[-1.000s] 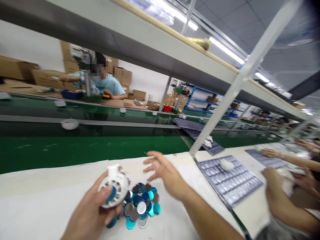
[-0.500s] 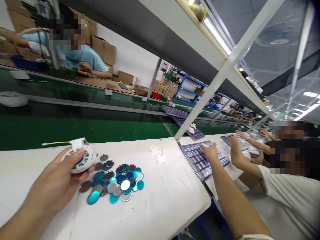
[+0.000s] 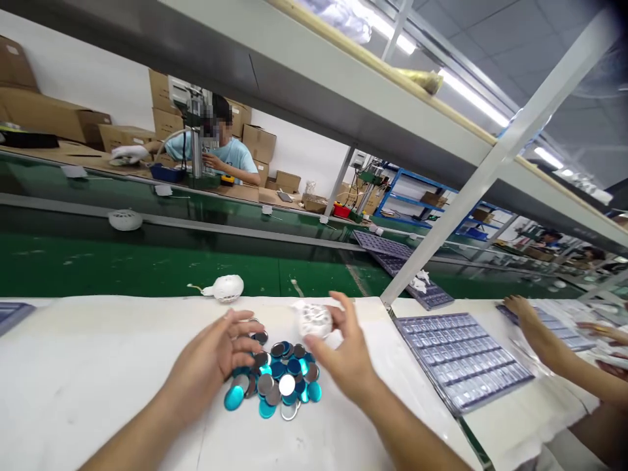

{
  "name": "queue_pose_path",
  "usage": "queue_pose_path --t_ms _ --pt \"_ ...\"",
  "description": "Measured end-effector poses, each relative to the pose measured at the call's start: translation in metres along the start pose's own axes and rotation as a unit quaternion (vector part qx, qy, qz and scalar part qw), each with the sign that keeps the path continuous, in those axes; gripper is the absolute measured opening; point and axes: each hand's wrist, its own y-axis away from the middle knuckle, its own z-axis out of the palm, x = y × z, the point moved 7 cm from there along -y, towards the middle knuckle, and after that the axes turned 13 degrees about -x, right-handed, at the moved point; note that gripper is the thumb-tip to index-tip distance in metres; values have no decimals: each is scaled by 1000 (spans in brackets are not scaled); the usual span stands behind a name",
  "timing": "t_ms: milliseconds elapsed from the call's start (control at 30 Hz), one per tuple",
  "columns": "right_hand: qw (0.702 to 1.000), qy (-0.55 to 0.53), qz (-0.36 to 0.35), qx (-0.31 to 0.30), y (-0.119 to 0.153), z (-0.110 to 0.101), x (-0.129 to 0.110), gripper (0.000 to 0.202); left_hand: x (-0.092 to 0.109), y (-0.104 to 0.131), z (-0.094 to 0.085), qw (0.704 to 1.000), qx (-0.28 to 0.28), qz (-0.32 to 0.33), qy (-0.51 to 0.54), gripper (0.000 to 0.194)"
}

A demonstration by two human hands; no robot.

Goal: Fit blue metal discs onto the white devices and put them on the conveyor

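My left hand (image 3: pixel 209 366) is held with fingers apart at the left side of a pile of small round discs (image 3: pixel 275 383), some blue and some silver. Nothing shows in its grip. Over the right side of the pile, my right hand (image 3: pixel 346 350) grips a white round slotted housing (image 3: pixel 314 320) between thumb and fingers; motion blurs its detail. A similar white housing with a short wire (image 3: pixel 228 288) lies beyond my left hand, at the edge of the green belt.
A dark compartment tray (image 3: pixel 464 360) sits right of the shelf post (image 3: pixel 441 226), with more trays (image 3: pixel 402 261) on the green belt (image 3: pixel 147 261). A co-worker's arm (image 3: pixel 544 347) reaches in at the right. Across the belt a person (image 3: pixel 235 154) works beside a press.
My left hand has let go of the white wired housing, and a similar one now lies by the belt. My right hand has come from the tray to the discs. The view has turned left.
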Motion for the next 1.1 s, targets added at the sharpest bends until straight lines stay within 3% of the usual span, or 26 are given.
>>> queue_pose_path --t_ms 67,133,267,433,500,833,967,1100 --pt "998 -23 -21 -51 -8 42 -20 82 -11 5 22 995 -83 -38 45 33" --pt "994 -35 -28 -102 -17 68 -27 78 -13 7 30 989 -103 -31 97 30" --pt "983 37 -50 -172 -35 83 -16 37 -2 6 4 992 28 43 119 25" --pt "925 242 -61 -287 -41 101 4 36 2 5 -14 987 85 67 116 25" --pt "918 264 -61 -289 -40 102 7 31 -1 5 -12 988 89 57 111 26" --pt "943 195 -60 -262 -36 84 6 15 -11 8 0 997 48 -10 54 37" --pt "955 172 -58 -236 -38 78 3 11 -12 8 0 998 48 -12 34 37" --pt "967 123 -71 -212 -33 63 -10 21 -13 7 -1 1000 23 13 -1 35"
